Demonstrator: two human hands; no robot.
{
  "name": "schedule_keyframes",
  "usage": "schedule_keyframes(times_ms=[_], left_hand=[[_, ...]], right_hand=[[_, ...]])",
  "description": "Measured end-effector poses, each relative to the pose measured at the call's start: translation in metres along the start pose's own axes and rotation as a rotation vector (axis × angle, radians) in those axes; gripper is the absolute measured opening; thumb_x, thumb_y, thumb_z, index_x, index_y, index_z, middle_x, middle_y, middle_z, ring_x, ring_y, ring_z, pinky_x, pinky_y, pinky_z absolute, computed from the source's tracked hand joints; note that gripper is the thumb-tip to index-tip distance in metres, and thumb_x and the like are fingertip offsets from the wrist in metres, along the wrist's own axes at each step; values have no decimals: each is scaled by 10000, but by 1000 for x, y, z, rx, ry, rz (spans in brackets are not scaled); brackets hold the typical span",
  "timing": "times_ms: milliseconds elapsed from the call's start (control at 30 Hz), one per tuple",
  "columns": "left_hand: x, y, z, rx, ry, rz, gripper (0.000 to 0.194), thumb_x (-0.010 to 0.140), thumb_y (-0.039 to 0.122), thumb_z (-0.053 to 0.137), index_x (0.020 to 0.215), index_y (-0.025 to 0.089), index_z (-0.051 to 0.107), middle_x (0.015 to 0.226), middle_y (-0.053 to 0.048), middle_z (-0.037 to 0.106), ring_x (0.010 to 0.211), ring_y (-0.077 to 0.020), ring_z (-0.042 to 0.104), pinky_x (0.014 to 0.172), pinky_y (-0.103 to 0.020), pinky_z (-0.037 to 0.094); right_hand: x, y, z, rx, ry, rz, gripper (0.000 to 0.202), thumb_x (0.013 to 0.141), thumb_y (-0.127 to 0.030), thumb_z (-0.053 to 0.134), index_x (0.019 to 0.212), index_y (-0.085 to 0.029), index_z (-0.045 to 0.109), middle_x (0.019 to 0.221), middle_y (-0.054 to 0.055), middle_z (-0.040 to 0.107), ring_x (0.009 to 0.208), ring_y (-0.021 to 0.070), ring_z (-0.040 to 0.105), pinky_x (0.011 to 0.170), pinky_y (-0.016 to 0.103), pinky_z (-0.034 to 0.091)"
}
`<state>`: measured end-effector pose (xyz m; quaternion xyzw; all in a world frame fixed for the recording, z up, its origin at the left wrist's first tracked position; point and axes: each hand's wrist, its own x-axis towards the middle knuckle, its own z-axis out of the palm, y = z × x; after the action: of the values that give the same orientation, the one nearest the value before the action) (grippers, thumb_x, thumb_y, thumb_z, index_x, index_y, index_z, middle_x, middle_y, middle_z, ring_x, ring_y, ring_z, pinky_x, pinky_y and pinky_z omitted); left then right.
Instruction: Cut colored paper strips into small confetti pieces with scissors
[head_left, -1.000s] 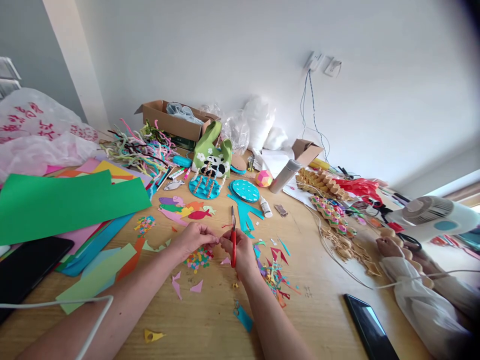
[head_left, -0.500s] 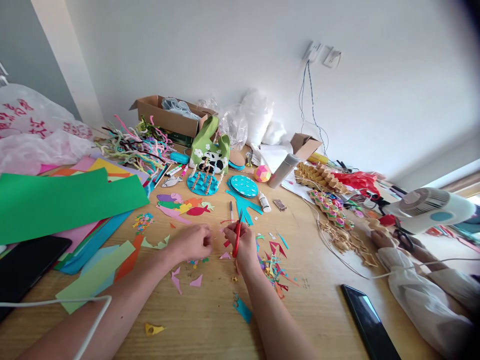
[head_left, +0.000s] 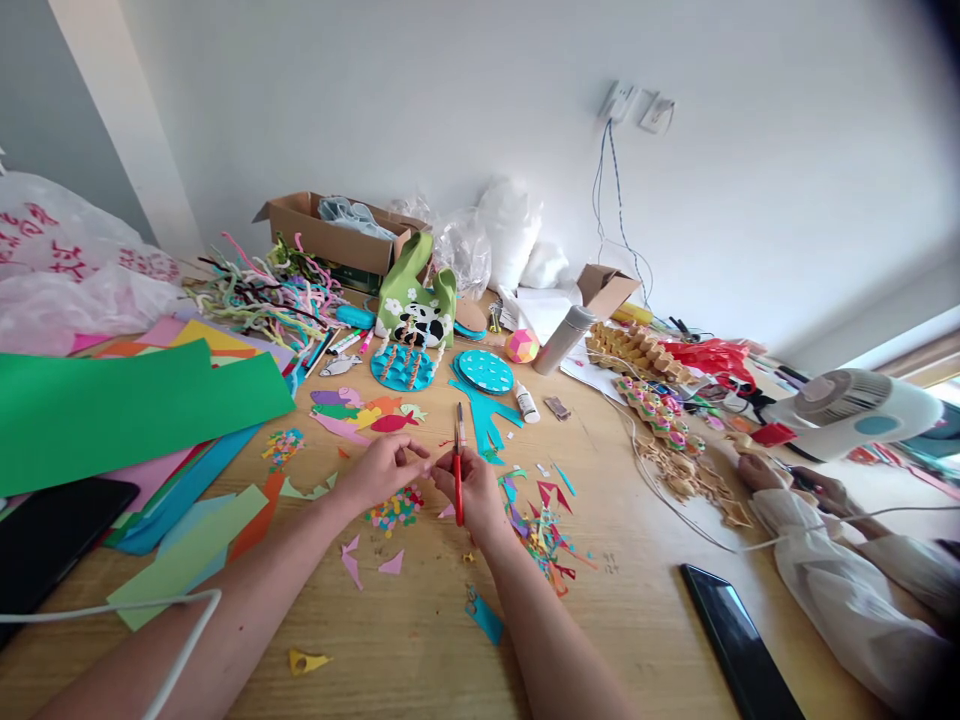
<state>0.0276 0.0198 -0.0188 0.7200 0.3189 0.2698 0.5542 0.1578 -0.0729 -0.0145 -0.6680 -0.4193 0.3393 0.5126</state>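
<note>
My right hand (head_left: 480, 492) is closed around a pair of red-handled scissors (head_left: 458, 485), whose blades point away from me. Opposite it, my left hand (head_left: 388, 468) has thumb and forefinger curled together in a pinch, the tips almost meeting my right fingertips. Whatever lies between them is too small to make out. Beneath the left hand is a heap of small round paper dots (head_left: 396, 508) in many colours. To the right of my right hand lie bright paper scraps (head_left: 551, 545), and pink scraps (head_left: 391, 562) lie nearer me. Colourful paper fish (head_left: 367, 407) rest beyond my left hand.
Green card sheets (head_left: 112, 410) cover the left side. A black phone (head_left: 739, 640) lies front right. Another person's hands (head_left: 821, 490) work at the right by a white fan (head_left: 855, 410). A white bottle (head_left: 527, 403) and grey flask (head_left: 564, 340) stand farther back.
My left hand has uncurled somewhat and shifted up, uncovering the heap of dots. The scissors have swung more upright and slightly left in my right hand. Red paper by my right fingers no longer shows.
</note>
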Motion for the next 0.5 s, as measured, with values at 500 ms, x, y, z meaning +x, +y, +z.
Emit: schedule_keyframes(times_ms=[500], left_hand=[[8,-23,0,-32,27,-19,148,681,312,640,693,165,633,646,-26,625,588,-157,544,562,-260,393]], right_hand=[[-2,-9,-4,-300,68,-69,62,700,-190,490,710,-181,551,690,31,650,627,164,581,575,244,406]])
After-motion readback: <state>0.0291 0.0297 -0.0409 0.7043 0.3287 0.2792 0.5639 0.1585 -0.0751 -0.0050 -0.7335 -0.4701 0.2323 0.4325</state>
